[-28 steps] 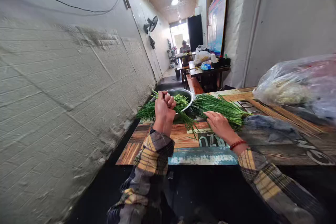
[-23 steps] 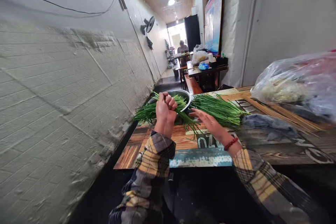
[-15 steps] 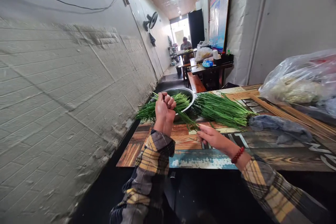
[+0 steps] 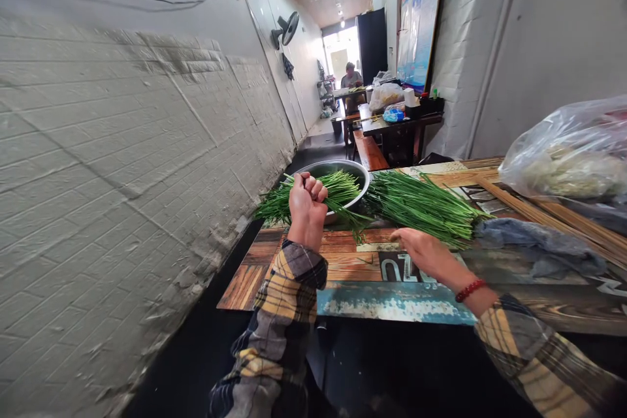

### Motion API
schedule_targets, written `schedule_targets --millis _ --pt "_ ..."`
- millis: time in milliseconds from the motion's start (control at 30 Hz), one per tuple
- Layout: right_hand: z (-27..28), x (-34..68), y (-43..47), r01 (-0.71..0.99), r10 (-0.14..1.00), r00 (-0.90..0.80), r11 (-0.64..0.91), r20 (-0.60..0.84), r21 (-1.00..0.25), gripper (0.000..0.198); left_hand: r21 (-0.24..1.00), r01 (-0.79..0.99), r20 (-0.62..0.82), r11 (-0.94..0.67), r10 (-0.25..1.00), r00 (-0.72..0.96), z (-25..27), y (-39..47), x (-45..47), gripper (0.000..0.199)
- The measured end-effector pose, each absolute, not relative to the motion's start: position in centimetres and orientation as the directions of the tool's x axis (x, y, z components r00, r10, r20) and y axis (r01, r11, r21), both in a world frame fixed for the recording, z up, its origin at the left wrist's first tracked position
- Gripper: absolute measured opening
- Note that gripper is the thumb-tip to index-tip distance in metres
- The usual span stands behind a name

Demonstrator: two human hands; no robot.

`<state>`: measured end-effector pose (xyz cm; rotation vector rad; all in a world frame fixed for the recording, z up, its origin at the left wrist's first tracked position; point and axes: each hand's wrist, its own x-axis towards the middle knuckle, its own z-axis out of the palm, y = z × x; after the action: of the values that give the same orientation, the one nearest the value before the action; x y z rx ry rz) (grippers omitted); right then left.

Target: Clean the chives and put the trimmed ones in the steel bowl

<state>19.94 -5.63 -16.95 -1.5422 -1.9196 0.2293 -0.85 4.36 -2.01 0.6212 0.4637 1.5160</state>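
My left hand [image 4: 307, 206] is closed around a bunch of garlic chives [image 4: 347, 214], whose loose green ends hang out to the right over the tabletop. Just behind it stands a metal bowl [image 4: 366, 186] with more chives in it, and long leaves spill over its left side. To the right of the bowl lies a large pile of chives [image 4: 421, 209]. My right hand [image 4: 425, 253], with a red bead bracelet at the wrist, hovers in front of that pile. Its fingers are stretched out and hold nothing that I can see.
A grey cloth [image 4: 539, 245] lies right of the pile, beside long thin sticks [image 4: 553, 212]. A clear plastic bag [image 4: 573, 157] sits at the table's right. The brick wall [image 4: 147, 196] runs close on the left. Farther back, a person [image 4: 351, 78] sits at another table.
My right hand has let go of the chive ends and moved right, its fingers straightening. My left hand keeps its hold on the bunch. The view has shifted slightly.
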Motion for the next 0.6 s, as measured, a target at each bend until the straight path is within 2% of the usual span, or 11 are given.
schedule_targets --millis 133,267,367,433,500,600 --pt "-15.7 20.5 -4.8 0.671 0.874 -0.092 0.408 0.476 -0.619 0.036 0.618 -0.786 0.091 -0.003 0.993 0.068 -2.1 4.2 -0.8 0.034" --pt "-13.4 18.3 -4.4 0.366 0.914 -0.085 0.399 0.397 -0.841 0.044 0.606 -0.794 0.096 0.045 0.987 0.129 -2.5 3.5 0.4 0.034" --pt "-13.1 15.0 -4.4 0.250 0.923 -0.101 0.386 0.372 -0.888 0.052 0.614 -0.784 0.099 0.088 0.978 0.186 -2.8 2.8 1.3 0.033" --pt "-13.7 12.8 -4.5 0.212 0.942 -0.109 0.335 0.319 -0.918 0.038 0.637 -0.765 0.108 0.094 0.972 0.209 -3.0 2.6 1.3 0.033" --pt "-14.7 11.3 -4.8 0.247 0.950 -0.134 0.309 0.284 -0.918 0.035 0.677 -0.733 0.120 0.067 0.973 0.199 -3.3 2.6 0.8 0.032" --pt "-16.3 11.3 -5.9 0.516 0.909 -0.224 0.417 0.352 -0.748 0.024 0.747 -0.663 0.161 -0.044 0.980 0.117 -3.7 3.0 -0.6 0.031"
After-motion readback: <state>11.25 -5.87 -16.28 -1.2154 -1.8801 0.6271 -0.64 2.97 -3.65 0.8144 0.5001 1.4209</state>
